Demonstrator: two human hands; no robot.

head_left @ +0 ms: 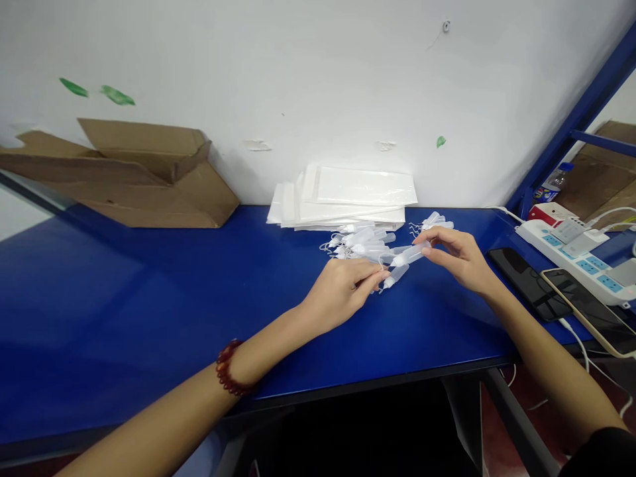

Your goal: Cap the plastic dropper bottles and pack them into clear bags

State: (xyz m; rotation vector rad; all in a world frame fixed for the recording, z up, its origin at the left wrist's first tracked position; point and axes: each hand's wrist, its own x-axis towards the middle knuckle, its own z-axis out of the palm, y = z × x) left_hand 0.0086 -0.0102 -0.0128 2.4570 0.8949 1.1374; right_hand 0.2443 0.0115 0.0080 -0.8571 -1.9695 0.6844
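My right hand [454, 257] pinches the rounded end of a small translucent plastic squeeze bottle [411, 255] between thumb and fingers. At the bottle's other end, my left hand [342, 288], with a red bead bracelet [229, 368] on its wrist, is closed in a pinch at the thin curved tip. Just below lies another such bottle [397, 275], close to my left fingertips. Behind my left hand is a loose pile of similar bottles [365, 240] with thin bent tips, partly hidden by the hand. A smaller group of bottles [436, 220] lies beyond my right hand.
White plastic sleeves [360, 187] are stacked against the wall. An open cardboard box [163, 192] stands at the back left of the blue table [149, 318]. On the right are two phones [529, 281], a power strip [579, 255] with plugs and cables, and a blue metal frame [571, 116].
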